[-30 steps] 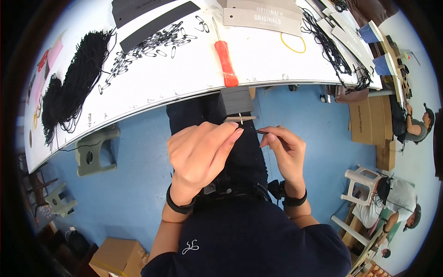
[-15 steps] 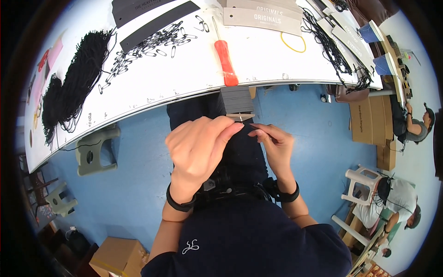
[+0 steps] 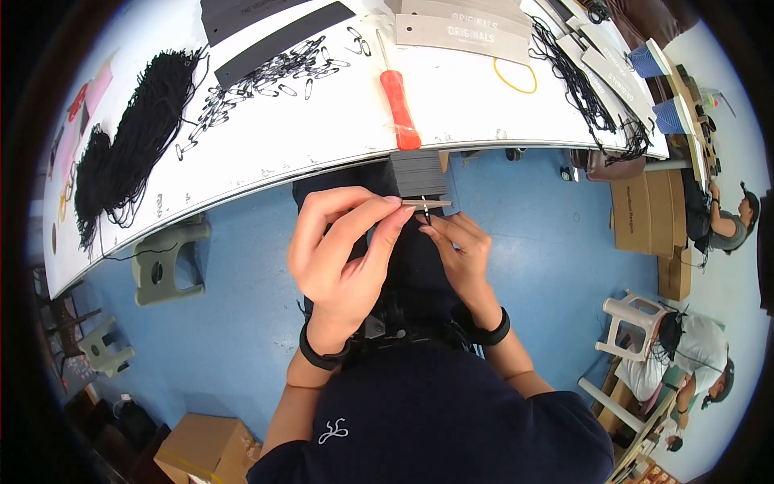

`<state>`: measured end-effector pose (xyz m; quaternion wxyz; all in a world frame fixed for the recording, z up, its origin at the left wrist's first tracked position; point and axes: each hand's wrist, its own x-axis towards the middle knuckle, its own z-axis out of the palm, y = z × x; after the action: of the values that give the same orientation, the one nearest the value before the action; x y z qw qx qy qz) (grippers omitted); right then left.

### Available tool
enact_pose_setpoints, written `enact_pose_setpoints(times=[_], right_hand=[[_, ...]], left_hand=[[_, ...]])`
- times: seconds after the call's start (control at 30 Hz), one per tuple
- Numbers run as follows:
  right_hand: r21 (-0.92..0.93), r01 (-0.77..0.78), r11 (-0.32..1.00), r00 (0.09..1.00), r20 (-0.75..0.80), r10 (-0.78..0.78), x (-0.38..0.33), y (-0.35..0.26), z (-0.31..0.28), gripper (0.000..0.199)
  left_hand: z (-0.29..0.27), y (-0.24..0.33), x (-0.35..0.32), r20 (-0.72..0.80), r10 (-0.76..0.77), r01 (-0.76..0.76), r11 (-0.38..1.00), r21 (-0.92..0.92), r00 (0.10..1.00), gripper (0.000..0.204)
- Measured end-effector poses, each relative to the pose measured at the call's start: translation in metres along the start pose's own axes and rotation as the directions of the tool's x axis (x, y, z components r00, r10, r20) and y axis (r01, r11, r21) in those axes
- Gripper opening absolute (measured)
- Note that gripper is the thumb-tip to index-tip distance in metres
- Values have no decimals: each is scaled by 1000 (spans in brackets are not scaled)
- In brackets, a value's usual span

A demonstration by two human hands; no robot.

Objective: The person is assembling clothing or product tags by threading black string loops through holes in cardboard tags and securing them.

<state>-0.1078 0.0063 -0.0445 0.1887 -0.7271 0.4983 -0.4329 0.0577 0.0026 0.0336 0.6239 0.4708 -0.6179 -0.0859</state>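
Observation:
A thick stack of dark cards (image 3: 417,171) stands on edge between the table's edge and my lap. At its near end is a thin beige-grey card (image 3: 438,203), seen nearly edge-on. My left hand (image 3: 343,250) is closed, thumb and forefinger pinching that card's left end. Closed in a pinch just below the card, my right hand (image 3: 461,246) holds a thin black piece (image 3: 426,216) against it. Whether this is a cord end or a pin is too small to tell. A small white bit shows where the two meet.
On the white table (image 3: 322,125) lie a red-handled awl (image 3: 397,105), scattered black safety pins (image 3: 278,73), bundles of black cord (image 3: 141,129), beige tags (image 3: 459,32), dark tags (image 3: 282,40) and a yellow rubber band (image 3: 516,77). Stools and cardboard boxes stand around. Other people sit at the right.
My right hand has moved left and up to the card, bringing the black piece against it. My left hand has turned, with its fingers now more spread above the pinch.

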Motion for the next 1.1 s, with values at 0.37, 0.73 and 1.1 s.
enact_pose_setpoints(times=[0.37, 0.73, 1.1], right_hand=[[2, -39, 999, 999, 16, 39, -2, -4, 1, 13], [11, -16, 1000, 1000, -6, 16, -3, -2, 3, 13], [2, -24, 1000, 1000, 3, 24, -3, -2, 3, 13]], left_hand=[[4, 1, -3, -77, 119, -107, 983, 149, 990, 24], [11, 3, -12, -129, -75, 74, 997, -8, 989, 22], [12, 4, -12, -142, -52, 47, 998, -37, 989, 18]])
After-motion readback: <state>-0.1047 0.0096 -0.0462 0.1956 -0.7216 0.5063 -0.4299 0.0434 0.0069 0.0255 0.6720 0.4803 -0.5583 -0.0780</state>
